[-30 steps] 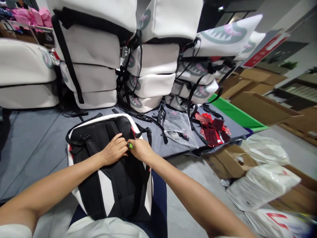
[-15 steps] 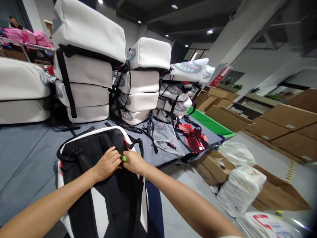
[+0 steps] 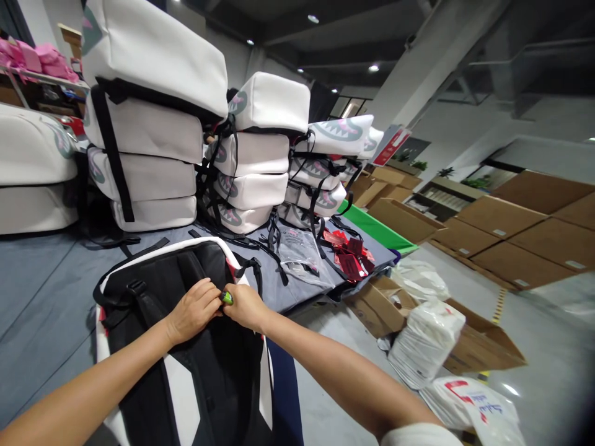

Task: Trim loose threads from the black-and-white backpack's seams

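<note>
Gripping a green item (image 3: 227, 298) in the closed right hand (image 3: 244, 306), mostly hidden by the fingers, so cannot tell its shape or what its far end touches; bending the fingers of the left hand (image 3: 195, 310) close together just beside it, over the backpack (image 3: 232, 378), but cannot tell whether pinching anything, with the tips out of sight; can see the backpack at the front edge of the bench (image 3: 41, 272), black strap side facing up, bottom cut off by the lower border and middle partly covered by both forearms; can see white bags (image 3: 153, 179) stacked along the back of the bench, the leftmost cut off; can find a plastic pouch (image 3: 297, 251), contents unclear, and red tags (image 3: 351, 257), overlapping too much to count, near the right corner.
</note>
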`<state>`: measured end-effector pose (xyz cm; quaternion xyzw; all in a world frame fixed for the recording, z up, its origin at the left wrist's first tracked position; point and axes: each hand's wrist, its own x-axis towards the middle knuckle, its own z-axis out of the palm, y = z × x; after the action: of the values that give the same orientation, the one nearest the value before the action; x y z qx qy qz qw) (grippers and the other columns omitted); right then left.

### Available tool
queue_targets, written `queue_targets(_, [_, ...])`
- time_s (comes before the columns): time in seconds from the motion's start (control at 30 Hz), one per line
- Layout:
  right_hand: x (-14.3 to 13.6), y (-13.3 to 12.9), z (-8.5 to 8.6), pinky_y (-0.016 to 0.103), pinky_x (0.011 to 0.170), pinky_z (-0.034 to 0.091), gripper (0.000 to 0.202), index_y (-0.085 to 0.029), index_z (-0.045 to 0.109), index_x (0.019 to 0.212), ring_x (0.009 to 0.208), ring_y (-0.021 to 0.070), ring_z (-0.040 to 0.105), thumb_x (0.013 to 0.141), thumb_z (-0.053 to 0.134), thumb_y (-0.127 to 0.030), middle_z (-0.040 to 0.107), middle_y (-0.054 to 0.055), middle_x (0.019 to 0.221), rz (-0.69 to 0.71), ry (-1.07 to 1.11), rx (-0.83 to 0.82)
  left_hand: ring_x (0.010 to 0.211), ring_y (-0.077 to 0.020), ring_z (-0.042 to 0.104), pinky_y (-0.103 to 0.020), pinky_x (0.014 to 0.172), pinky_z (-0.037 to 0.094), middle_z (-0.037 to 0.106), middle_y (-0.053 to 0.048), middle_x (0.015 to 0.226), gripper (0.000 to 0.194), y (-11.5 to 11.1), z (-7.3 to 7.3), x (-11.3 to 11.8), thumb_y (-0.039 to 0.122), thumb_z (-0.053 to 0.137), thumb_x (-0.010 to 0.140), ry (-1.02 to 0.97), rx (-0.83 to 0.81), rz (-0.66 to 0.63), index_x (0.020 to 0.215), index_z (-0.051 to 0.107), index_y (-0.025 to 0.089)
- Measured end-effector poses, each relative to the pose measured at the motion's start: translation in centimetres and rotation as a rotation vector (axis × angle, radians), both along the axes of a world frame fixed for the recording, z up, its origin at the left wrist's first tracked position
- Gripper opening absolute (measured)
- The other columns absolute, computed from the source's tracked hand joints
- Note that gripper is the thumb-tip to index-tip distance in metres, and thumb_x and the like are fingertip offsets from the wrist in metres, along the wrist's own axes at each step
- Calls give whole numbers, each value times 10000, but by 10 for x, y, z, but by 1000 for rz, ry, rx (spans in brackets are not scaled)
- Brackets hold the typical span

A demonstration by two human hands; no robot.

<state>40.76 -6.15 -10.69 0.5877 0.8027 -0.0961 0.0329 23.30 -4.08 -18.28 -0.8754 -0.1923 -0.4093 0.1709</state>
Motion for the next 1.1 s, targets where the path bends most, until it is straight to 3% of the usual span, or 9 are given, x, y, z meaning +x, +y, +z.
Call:
queue_targets(0.23, [5, 0, 3, 286, 679, 413, 216, -192, 580, 1131, 891, 244, 707, 924, 549, -248, 747, 96, 980, 73, -76, 85, 1062, -230, 612, -470, 1082, 492, 681, -92, 1020, 132, -1, 0, 1, 258, 603, 933, 23, -24, 15, 988, 647, 146])
queue_targets(0.4, [14, 7, 4, 280, 678, 436, 145, -191, 600, 1086, 862, 242, 711, 962, 537, -235, 746, 84, 940, 208, -172, 117, 1178, -252, 592, -492, 1108, 456, 681, -93, 1110, 211, 0, 9, -8, 237, 643, 900, -69, -44, 34, 1103, 625, 185])
queue_targets(0.53, [9, 18, 11, 297, 716, 458, 203, -154, 603, 1069, 886, 246, 694, 969, 436, -96, 722, 120, 984, 319, -216, 156, 1402, -401, 386, -670, 1134, 303, 516, -219, 1407, 505, 11, 20, -29, 336, 629, 902, -410, -255, 521, 1356, 495, 159])
queue_targets(0.6, [-2, 30, 16, 310, 735, 469, 250, -140, 599, 1087, 921, 259, 686, 991, 374, -90, 706, 150, 1021, 340, -207, 195, 1395, -439, 375, -688, 1115, 292, 476, -261, 1433, 576, 19, 22, -39, 397, 600, 911, -408, -363, 670, 1394, 464, 115])
queue_targets(0.73, [-38, 58, 26, 323, 737, 488, 285, -112, 596, 1106, 950, 285, 689, 1005, 329, -100, 699, 184, 1035, 264, -138, 290, 1244, -397, 512, -627, 1070, 358, 577, -212, 1299, 518, 27, 25, -49, 435, 606, 898, -293, -404, 696, 1326, 541, 151])
queue_targets(0.9, [-72, 76, 42, 314, 752, 499, 263, -124, 623, 1077, 942, 272, 702, 1000, 373, -106, 730, 159, 1031, 127, 10, 352, 1242, -402, 505, -619, 1073, 355, 572, -210, 1289, 553, 23, 29, -48, 426, 623, 883, -245, -395, 721, 1344, 516, 139])
queue_targets(1.0, [-61, 68, 53, 289, 753, 493, 240, -147, 603, 1143, 942, 250, 706, 1026, 396, -180, 744, 117, 1017, 44, 91, 381, 1384, -434, 381, -659, 1123, 284, 444, -255, 1457, 610, 16, 29, -45, 406, 594, 908, -218, -403, 699, 1427, 439, 125])
queue_targets(1.1, [-22, 45, 57, 271, 760, 494, 337, -191, 580, 1193, 943, 218, 703, 1059, 371, -419, 742, 61, 993, -124, 422, 436, 1458, -423, 287, -666, 1145, 250, 361, -232, 1546, 615, 4, 30, -35, 358, 594, 920, -155, -344, 542, 1472, 401, 167])
